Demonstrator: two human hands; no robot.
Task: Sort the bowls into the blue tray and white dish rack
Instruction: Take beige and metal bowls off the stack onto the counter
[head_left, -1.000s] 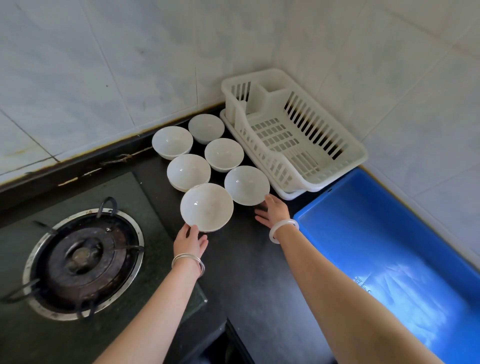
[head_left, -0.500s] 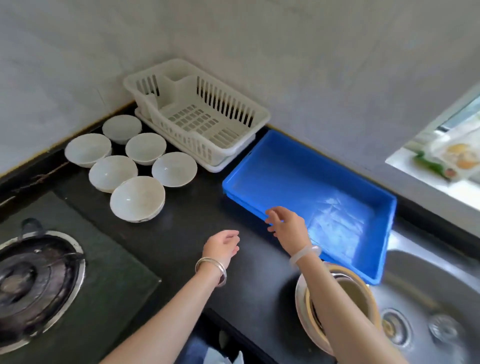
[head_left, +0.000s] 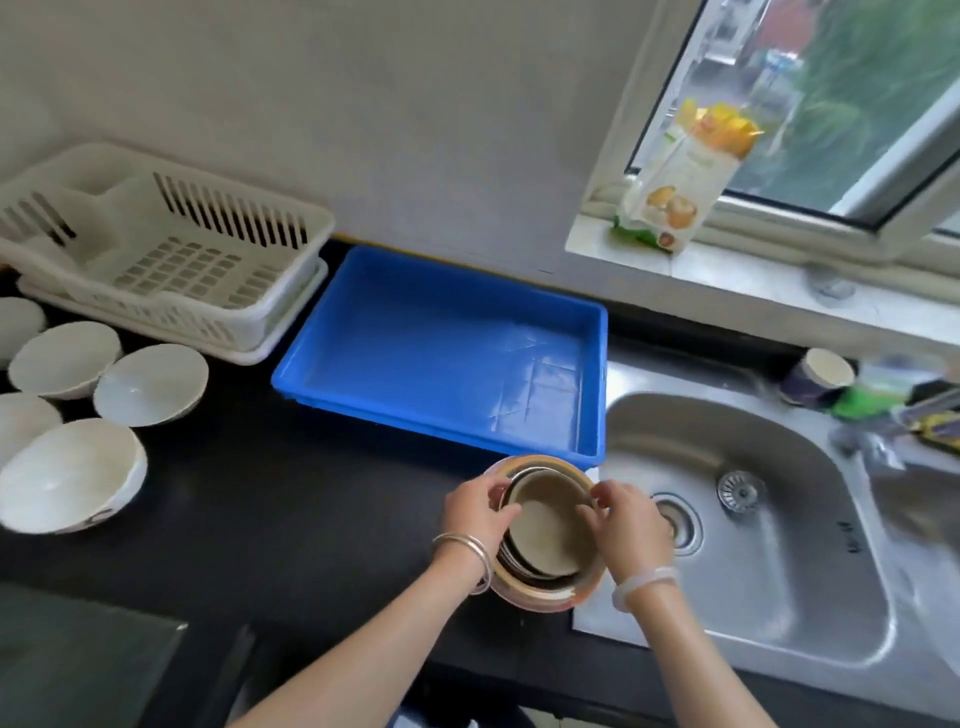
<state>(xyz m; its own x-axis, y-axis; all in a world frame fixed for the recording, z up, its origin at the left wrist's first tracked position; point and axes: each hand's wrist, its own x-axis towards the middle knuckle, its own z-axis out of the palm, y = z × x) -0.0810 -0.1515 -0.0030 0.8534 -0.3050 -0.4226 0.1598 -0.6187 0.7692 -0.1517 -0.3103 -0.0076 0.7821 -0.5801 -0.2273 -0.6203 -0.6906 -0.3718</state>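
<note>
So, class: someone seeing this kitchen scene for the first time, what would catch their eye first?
Probably the bright blue tray, bare inside, on the dark counter between the white dish rack and the steel sink. Next, the left hand and right hand gripping a stack of tan bowls just in front of it.

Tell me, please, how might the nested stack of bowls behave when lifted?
The stack probably weighs a fair bit, since several rims show. Both hands, left and right, pinch only inner rims, so outer bowls could stay behind. It overhangs the sink, so it might tip.
</note>
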